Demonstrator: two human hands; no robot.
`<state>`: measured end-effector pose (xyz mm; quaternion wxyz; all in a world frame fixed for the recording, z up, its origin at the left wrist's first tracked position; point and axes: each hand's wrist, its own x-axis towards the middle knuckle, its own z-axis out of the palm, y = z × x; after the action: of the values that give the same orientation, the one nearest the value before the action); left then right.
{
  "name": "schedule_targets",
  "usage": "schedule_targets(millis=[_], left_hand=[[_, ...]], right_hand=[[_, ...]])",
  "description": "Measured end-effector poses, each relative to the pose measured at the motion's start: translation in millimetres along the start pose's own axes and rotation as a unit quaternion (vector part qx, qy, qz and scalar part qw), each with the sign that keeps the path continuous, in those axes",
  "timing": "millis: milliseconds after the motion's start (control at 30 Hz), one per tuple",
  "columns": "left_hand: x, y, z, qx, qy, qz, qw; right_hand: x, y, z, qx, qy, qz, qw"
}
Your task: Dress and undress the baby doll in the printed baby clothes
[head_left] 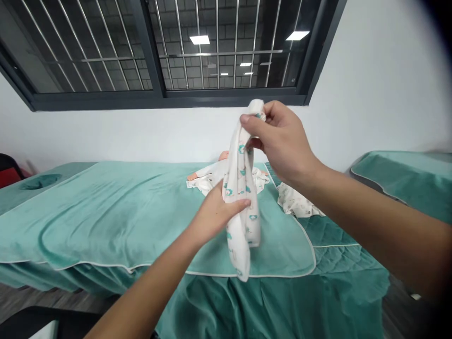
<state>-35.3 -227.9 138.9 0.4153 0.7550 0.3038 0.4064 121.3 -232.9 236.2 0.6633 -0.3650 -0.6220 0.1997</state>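
Observation:
A white baby garment [243, 188] with teal and brown prints hangs in front of me above the bed. Two long parts like trouser legs dangle from it, one lower than the other. My right hand [282, 136] pinches its bunched top edge between thumb and fingers. Lower down, my left hand [222, 207] is closed around the middle, thumb in front and fingers hidden behind the cloth. Beyond it a doll [215, 172] in a white printed top lies on the bed, arms spread, mostly covered by the garment.
A teal sheet with white piping [123, 212] covers the bed. Another crumpled printed cloth [298, 200] lies right of the doll. A raised teal-covered surface [406, 174] stands at right, a barred window [219, 52] behind. Something black [52, 320] is at lower left.

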Motion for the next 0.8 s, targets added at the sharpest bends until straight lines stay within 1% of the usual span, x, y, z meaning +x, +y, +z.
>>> schedule_targets(millis=[33, 67, 100, 133, 200, 233, 267, 300, 333, 367, 400, 433, 467, 500, 533, 567, 600, 700, 733, 800], left_hand=[[-4.1, -5.4, 5.1, -0.019, -0.010, -0.014, 1.000], [-7.2, -8.8, 8.2, -0.029, -0.002, -0.018, 0.999], [-9.2, -10.3, 8.9, -0.026, 0.023, -0.013, 0.999], [-9.9, -10.4, 7.5, -0.012, 0.060, 0.002, 0.998], [-8.3, -8.4, 0.2, 0.019, 0.133, 0.038, 0.990], [-6.5, -7.8, -4.5, 0.021, 0.157, 0.050, 0.986], [-4.3, -8.4, -8.8, 0.012, 0.174, 0.052, 0.983], [-2.3, -10.5, -12.2, -0.002, 0.186, 0.046, 0.982], [-0.5, -14.3, -14.5, -0.014, 0.197, 0.035, 0.980], [0.9, -19.6, -15.5, -0.020, 0.210, 0.022, 0.977], [1.7, -26.2, -15.4, -0.019, 0.223, 0.008, 0.975], [2.0, -33.5, -14.6, -0.013, 0.235, -0.009, 0.972], [2.1, -41.2, -13.6, -0.006, 0.244, -0.027, 0.969], [2.0, -48.8, -12.8, 0.002, 0.249, -0.048, 0.967], [2.2, -55.9, -12.7, 0.009, 0.248, -0.071, 0.966], [2.8, -62.5, -13.6, 0.018, 0.242, -0.095, 0.966], [4.1, -68.5, -15.8, 0.028, 0.231, -0.118, 0.965], [12.7, -84.5, -28.9, 0.070, 0.201, -0.184, 0.960], [17.2, -90.1, -34.6, 0.082, 0.193, -0.209, 0.955], [27.8, -103.5, -45.6, 0.094, 0.181, -0.262, 0.943]], right_hand=[[2.9, 3.1, -4.6, 0.000, 0.014, 0.003, 1.000], [5.4, 8.2, -10.0, 0.000, 0.026, 0.011, 1.000], [6.8, 15.2, -15.7, 0.003, 0.035, 0.026, 0.999], [6.4, 24.0, -21.1, 0.008, 0.038, 0.047, 0.998], [-2.7, 44.2, -27.7, 0.028, 0.030, 0.113, 0.993], [-12.3, 54.1, -27.8, 0.039, 0.017, 0.162, 0.986], [-25.1, 62.9, -25.4, 0.046, -0.002, 0.225, 0.973], [-40.7, 70.3, -20.6, 0.047, -0.029, 0.294, 0.954], [-58.0, 75.9, -14.0, 0.050, -0.082, 0.363, 0.927], [-75.6, 80.0, -6.2, 0.055, -0.161, 0.421, 0.891], [-92.3, 83.0, 1.9, 0.059, -0.244, 0.458, 0.853], [-106.7, 85.3, 9.2, 0.067, -0.310, 0.469, 0.824], [-117.9, 87.7, 15.2, 0.078, -0.359, 0.473, 0.801], [-125.3, 90.6, 19.4, 0.087, -0.396, 0.468, 0.785], [-129.0, 94.6, 21.4, 0.083, -0.419, 0.455, 0.782], [-129.5, 99.7, 21.5, 0.064, -0.431, 0.438, 0.786], [-127.5, 106.1, 19.9, 0.032, -0.433, 0.416, 0.800], [-116.0, 129.0, 8.9, -0.081, -0.391, 0.342, 0.851], [-112.5, 136.3, 4.6, -0.098, -0.375, 0.329, 0.861], [-107.0, 148.8, -3.3, -0.105, -0.350, 0.327, 0.871]])
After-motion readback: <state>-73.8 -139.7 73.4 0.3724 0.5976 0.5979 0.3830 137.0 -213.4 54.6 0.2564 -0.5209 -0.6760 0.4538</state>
